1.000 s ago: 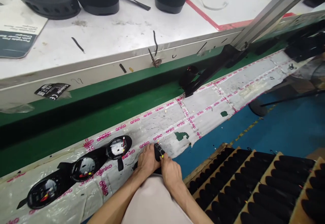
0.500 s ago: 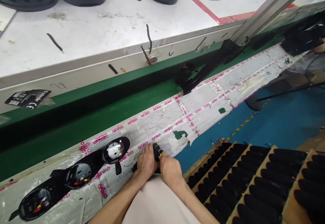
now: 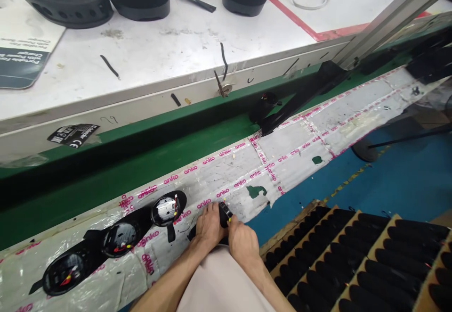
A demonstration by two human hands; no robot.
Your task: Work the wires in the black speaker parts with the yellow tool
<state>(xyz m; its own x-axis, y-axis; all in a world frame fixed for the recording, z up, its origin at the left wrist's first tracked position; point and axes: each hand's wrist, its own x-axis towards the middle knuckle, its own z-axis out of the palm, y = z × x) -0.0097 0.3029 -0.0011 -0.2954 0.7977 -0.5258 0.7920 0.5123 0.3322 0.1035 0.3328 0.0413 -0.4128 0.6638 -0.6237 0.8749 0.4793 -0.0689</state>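
Left hand [image 3: 209, 227] fingers clamped on black part [image 3: 224, 215], which is at the near edge of the plastic-covered ledge [image 3: 243, 166]. Right hand [image 3: 243, 243] at the part's right side, fingers curled near a yellow bit [image 3: 230, 219]; can't tell if gripping. Three black housings [image 3: 120, 239] sit left, same ledge.

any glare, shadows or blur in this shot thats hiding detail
Head view: glare on the plastic sheeting, lower left; head view: deep shadow over the green surface below the white table; head view: black piece at the left hand too dark for fine detail.
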